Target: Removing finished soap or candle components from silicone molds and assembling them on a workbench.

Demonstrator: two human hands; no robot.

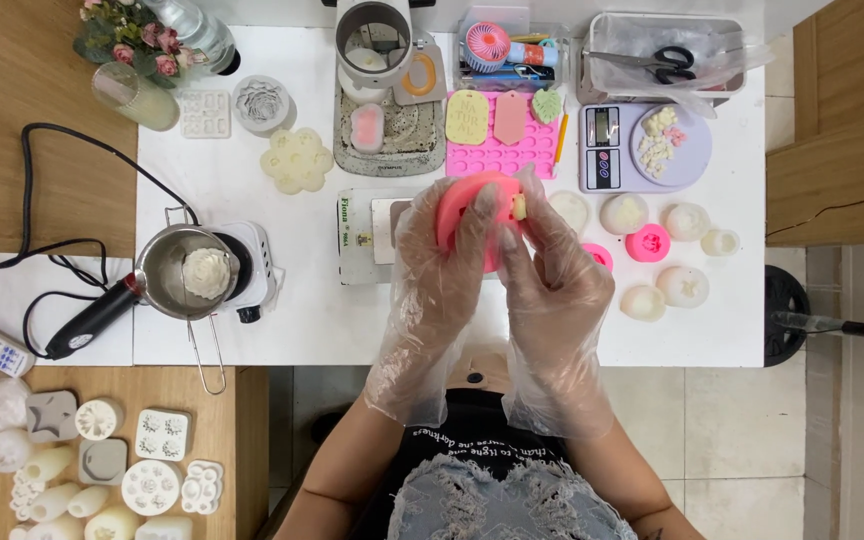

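Pink silicone mould (460,205), round, was held above the white desk (312,320) between both hands, each in a loose clear plastic glove. Left hand (439,262) gripped the mould from its left side, fingers curled over the face. Right hand (549,262) pinched at a small cream-coloured cast piece (519,207) at the mould's right edge, thumb and forefinger closed on it. Just right of the hands lay several small moulds and casts: a pink one (648,243) and pale rounded ones (683,286). Beyond the hands sat a pink tray mould (512,155) with flat tag-shaped pieces on it, and next to it a digital scale (644,148) carrying small pale shapes. Further left, a small steel pot (167,272) holding a whitish lump (206,272) stood on a white hotplate (252,262). A black heat gun (87,322) lay at the desk's left edge. More white moulds (152,486) lay on the wooden surface at lower left.
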